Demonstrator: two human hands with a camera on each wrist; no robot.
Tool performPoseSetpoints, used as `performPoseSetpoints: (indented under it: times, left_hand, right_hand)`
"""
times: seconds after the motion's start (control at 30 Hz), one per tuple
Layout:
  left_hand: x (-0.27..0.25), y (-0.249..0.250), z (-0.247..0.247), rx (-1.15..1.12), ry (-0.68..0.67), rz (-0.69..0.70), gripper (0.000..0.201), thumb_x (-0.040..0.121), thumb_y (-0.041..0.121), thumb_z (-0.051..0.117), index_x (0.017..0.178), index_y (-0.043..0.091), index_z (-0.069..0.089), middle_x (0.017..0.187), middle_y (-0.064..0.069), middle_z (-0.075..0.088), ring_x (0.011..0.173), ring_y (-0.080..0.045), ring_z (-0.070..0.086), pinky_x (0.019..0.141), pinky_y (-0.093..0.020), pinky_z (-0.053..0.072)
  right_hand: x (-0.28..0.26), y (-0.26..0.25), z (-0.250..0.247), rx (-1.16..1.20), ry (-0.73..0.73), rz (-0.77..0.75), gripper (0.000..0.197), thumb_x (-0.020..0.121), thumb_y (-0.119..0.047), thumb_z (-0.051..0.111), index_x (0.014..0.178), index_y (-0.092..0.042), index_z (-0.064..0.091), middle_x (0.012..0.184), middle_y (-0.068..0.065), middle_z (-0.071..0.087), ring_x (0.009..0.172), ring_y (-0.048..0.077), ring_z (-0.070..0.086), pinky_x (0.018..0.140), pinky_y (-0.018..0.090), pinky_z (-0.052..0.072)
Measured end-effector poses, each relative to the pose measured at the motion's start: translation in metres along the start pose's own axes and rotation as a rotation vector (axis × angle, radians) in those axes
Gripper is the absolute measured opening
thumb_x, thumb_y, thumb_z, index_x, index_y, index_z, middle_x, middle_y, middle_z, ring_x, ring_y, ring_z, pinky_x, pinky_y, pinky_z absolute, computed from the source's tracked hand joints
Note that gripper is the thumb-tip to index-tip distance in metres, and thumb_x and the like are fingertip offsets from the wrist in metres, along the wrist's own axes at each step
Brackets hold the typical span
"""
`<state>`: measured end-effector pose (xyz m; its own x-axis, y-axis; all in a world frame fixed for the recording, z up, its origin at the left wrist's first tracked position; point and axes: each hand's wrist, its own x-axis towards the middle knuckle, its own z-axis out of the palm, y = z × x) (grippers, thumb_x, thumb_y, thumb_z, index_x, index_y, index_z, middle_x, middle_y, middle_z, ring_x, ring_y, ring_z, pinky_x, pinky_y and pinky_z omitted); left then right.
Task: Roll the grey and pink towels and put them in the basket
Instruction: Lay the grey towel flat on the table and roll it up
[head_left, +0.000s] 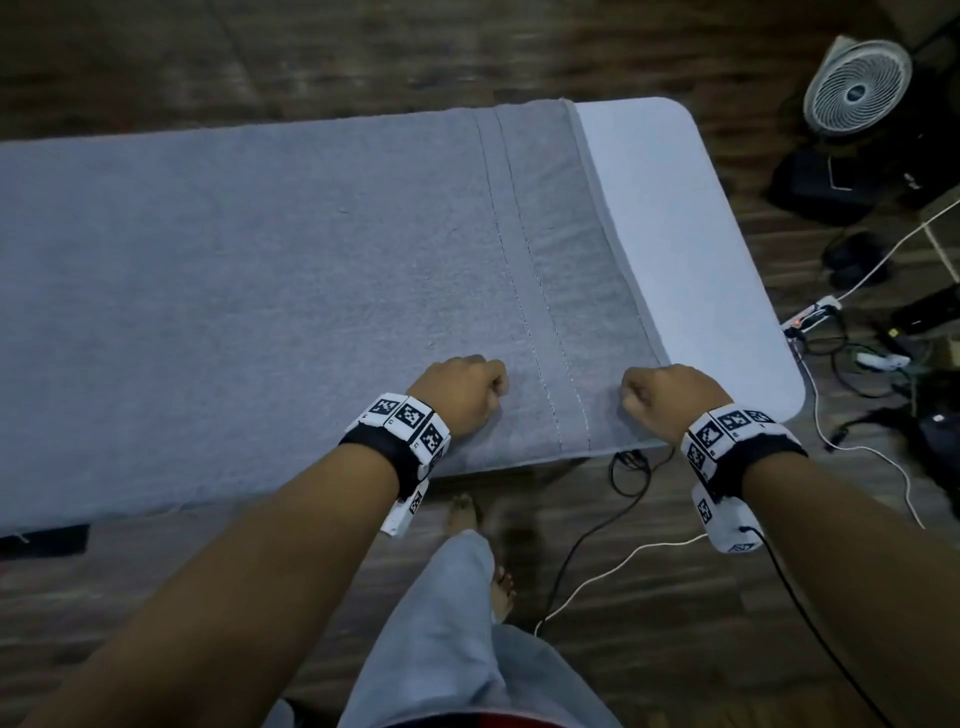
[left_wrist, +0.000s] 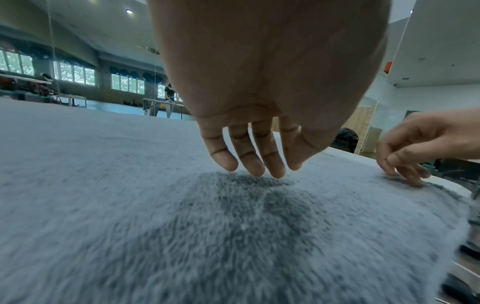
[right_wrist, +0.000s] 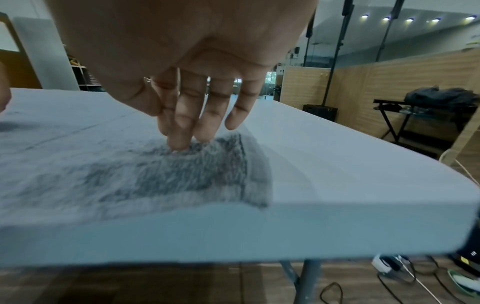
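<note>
Fingers: both sets (left_wrist: 244, 158) point down, slightly parted, tips touching the pile, pinching nothing.
Desk (head_left: 691, 234): white, bare at its right end.
Towel (head_left: 260, 270): grey, spread flat over the desk; likely soft, light, limp; best taken at its hemmed right edge.
Hands: left hand (head_left: 460, 397) and right hand (head_left: 670, 400) near the front edge.
Unseen: pink towel, basket.

White table (head_left: 675, 218); grey towel (head_left: 260, 270) spread flat, covering most of top.
</note>
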<state>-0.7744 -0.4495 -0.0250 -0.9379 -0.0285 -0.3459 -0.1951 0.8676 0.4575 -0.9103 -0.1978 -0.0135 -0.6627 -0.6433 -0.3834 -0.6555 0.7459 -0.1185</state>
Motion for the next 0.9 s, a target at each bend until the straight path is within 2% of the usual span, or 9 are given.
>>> performPoseSetpoints:
  times: [0.1, 0.17, 0.23, 0.3, 0.4, 0.53, 0.67, 0.77, 0.9]
  left_hand:
    - [0.017, -0.001, -0.002, 0.026, 0.043, 0.014, 0.017, 0.09, 0.018, 0.052, 0.105, 0.019, 0.059, 0.108, -0.004, 0.059, 0.096, -0.025, 0.054, 0.085, -0.037, 0.044]
    - [0.033, -0.002, -0.005, 0.032, 0.085, 0.013, 0.019, 0.09, 0.019, 0.053, 0.107, 0.018, 0.06, 0.111, -0.005, 0.056, 0.098, -0.026, 0.052, 0.085, -0.038, 0.044]
    - [0.05, 0.0, -0.01, 0.028, 0.112, 0.007, 0.021, 0.089, 0.019, 0.054, 0.108, 0.017, 0.061, 0.114, -0.006, 0.055, 0.1, -0.027, 0.051, 0.087, -0.041, 0.044]
    - [0.067, 0.004, -0.017, 0.024, 0.126, -0.004, 0.023, 0.089, 0.021, 0.054, 0.111, 0.018, 0.061, 0.118, -0.005, 0.053, 0.102, -0.026, 0.05, 0.09, -0.042, 0.044]
    - [0.092, 0.015, -0.024, 0.039, 0.103, 0.01, 0.032, 0.089, 0.025, 0.055, 0.121, 0.02, 0.058, 0.125, -0.005, 0.05, 0.106, -0.027, 0.05, 0.092, -0.042, 0.044]
    - [0.12, 0.036, -0.022, 0.084, 0.038, -0.003, 0.04, 0.09, 0.031, 0.054, 0.128, 0.019, 0.05, 0.121, -0.01, 0.048, 0.105, -0.03, 0.049, 0.086, -0.04, 0.045]
    - [0.148, 0.057, -0.021, 0.104, 0.033, -0.046, 0.044, 0.089, 0.035, 0.054, 0.129, 0.019, 0.045, 0.12, -0.011, 0.048, 0.105, -0.033, 0.051, 0.084, -0.04, 0.046]
    - [0.165, 0.071, -0.017, 0.109, -0.007, -0.143, 0.047, 0.089, 0.04, 0.053, 0.13, 0.022, 0.042, 0.125, -0.01, 0.046, 0.109, -0.033, 0.05, 0.085, -0.042, 0.046]
    - [0.174, 0.085, -0.004, 0.073, -0.023, -0.352, 0.053, 0.082, 0.052, 0.055, 0.127, 0.03, 0.037, 0.125, -0.006, 0.047, 0.11, -0.03, 0.051, 0.086, -0.042, 0.045]
  right_hand:
    - [0.023, 0.001, -0.012, -0.015, 0.031, -0.023, 0.017, 0.092, -0.026, 0.048, 0.091, -0.016, 0.061, 0.081, 0.006, 0.065, 0.071, 0.027, 0.06, 0.067, 0.037, 0.051]
    - [0.042, 0.005, -0.019, -0.002, 0.071, -0.063, 0.018, 0.092, -0.021, 0.05, 0.101, -0.013, 0.063, 0.098, 0.009, 0.064, 0.084, 0.029, 0.059, 0.075, 0.041, 0.05]
    - [0.06, 0.014, -0.027, 0.009, 0.076, -0.096, 0.028, 0.091, -0.017, 0.051, 0.117, -0.014, 0.062, 0.119, 0.01, 0.059, 0.101, 0.031, 0.056, 0.085, 0.042, 0.049]
    - [0.075, 0.024, -0.037, -0.015, 0.021, -0.12, 0.039, 0.091, -0.016, 0.052, 0.129, -0.022, 0.057, 0.138, 0.006, 0.049, 0.116, 0.03, 0.051, 0.094, 0.042, 0.047]
    - [0.092, 0.039, -0.05, -0.067, -0.121, -0.107, 0.046, 0.09, -0.016, 0.05, 0.134, -0.031, 0.052, 0.15, 0.0, 0.036, 0.128, 0.027, 0.044, 0.102, 0.042, 0.043]
    - [0.101, 0.048, -0.056, -0.02, -0.204, -0.092, 0.046, 0.092, -0.017, 0.047, 0.135, -0.032, 0.051, 0.153, -0.004, 0.031, 0.127, 0.024, 0.047, 0.102, 0.038, 0.042]
    - [0.106, 0.056, -0.055, -0.038, -0.186, -0.148, 0.042, 0.095, -0.019, 0.044, 0.135, -0.031, 0.052, 0.152, -0.005, 0.032, 0.123, 0.023, 0.049, 0.099, 0.036, 0.043]
    - [0.117, 0.068, -0.057, -0.053, -0.162, -0.221, 0.043, 0.094, -0.013, 0.043, 0.133, -0.03, 0.053, 0.144, -0.005, 0.04, 0.117, 0.023, 0.049, 0.094, 0.036, 0.045]
    - [0.141, 0.092, -0.064, -0.118, -0.138, -0.363, 0.048, 0.092, -0.006, 0.042, 0.133, -0.03, 0.052, 0.132, 0.0, 0.046, 0.111, 0.026, 0.048, 0.085, 0.034, 0.043]
